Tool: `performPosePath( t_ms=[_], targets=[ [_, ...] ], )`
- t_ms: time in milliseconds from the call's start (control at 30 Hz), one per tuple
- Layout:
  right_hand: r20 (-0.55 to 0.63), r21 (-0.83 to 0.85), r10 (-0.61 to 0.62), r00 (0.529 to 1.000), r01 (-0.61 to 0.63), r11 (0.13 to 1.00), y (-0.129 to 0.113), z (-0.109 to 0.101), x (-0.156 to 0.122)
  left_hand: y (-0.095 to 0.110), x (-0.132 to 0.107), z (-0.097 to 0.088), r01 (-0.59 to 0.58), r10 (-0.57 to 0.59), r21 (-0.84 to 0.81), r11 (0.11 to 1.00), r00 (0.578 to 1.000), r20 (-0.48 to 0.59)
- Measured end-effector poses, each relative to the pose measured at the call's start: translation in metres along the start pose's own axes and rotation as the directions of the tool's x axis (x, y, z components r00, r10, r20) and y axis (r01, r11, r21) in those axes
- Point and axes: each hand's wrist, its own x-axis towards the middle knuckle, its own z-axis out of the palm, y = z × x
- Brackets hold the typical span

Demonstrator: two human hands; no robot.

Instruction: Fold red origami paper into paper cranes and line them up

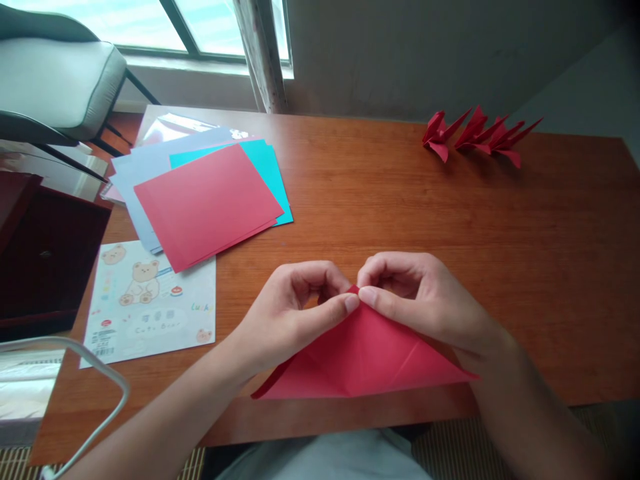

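A sheet of red origami paper (365,360), folded to a triangle with crease lines on it, is held up near the table's front edge. Its peak points away from me and its long edge faces me. My left hand (305,300) pinches the peak from the left between thumb and fingers. From the right, my right hand (410,293) pinches the same peak, thumb on top. The two thumb tips nearly meet there. Both hands partly hide the paper's upper edges.
Several red paper cranes (475,137) stand at the table's (350,200) back right. Red sheets (210,207) lie over turquoise (275,180) and pale ones at the left, beside a bear-printed pad (150,307). A white cable (110,373) loops at the front left. A chair (60,80) stands beyond.
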Motion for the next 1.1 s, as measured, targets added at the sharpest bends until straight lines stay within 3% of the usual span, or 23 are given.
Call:
performPosePath(
  t_ms=[267, 600, 867, 1100],
  targets=[
    [-0.019, -0.082, -0.023, 1.000, 0.021, 0.996, 0.0017, -0.0027, 0.0010, -0.0005, -0.0002, 0.0012, -0.009, 0.012, 0.066, 0.998, 0.999, -0.053],
    [-0.027, -0.107, 0.017, 0.999, -0.019, 0.994, 0.0007, -0.0031, 0.0002, 0.0014, -0.0006, 0.0010, 0.030, -0.023, 0.118, 0.993, 0.998, -0.060],
    [-0.039, -0.145, -0.026, 0.999, 0.020, 0.989, 0.0013, -0.0051, 0.0002, -0.0009, -0.0019, -0.0012, -0.005, 0.019, 0.214, 0.977, 0.998, -0.063],
    [0.013, -0.233, -0.015, 1.000, 0.018, 0.972, 0.0027, -0.0095, 0.0014, -0.0003, -0.0032, 0.0008, -0.011, 0.042, 0.258, 0.966, 0.993, -0.114]
  ],
)
